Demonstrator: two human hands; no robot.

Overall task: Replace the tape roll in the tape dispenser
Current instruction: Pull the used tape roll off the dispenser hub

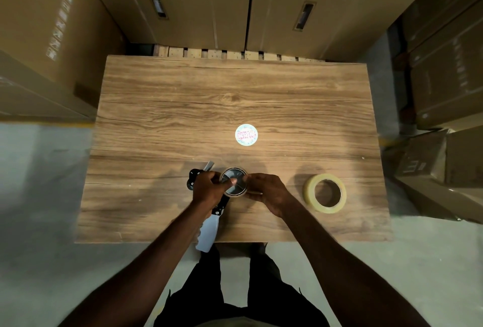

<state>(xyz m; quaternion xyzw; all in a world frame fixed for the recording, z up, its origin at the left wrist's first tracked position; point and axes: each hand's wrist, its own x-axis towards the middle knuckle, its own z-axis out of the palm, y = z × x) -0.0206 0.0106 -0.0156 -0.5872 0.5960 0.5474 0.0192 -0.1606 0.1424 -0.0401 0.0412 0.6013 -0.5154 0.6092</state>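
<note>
A black tape dispenser (219,206) with a pale handle lies on the wooden table (183,107), its handle over the near edge. My left hand (209,191) grips the dispenser's body, thumb resting on the hub. A thin, nearly used-up roll (234,181) sits around that dark hub. My right hand (269,192) pinches this old roll from the right side. A full roll of clear yellowish tape (325,193) lies flat on the table to the right, apart from both hands.
A round white sticker (246,135) is stuck to the table beyond my hands. Tall cardboard boxes (198,0) stand behind the table and on both sides. A wooden pallet edge (227,53) shows at the table's far edge. Grey concrete floor lies around.
</note>
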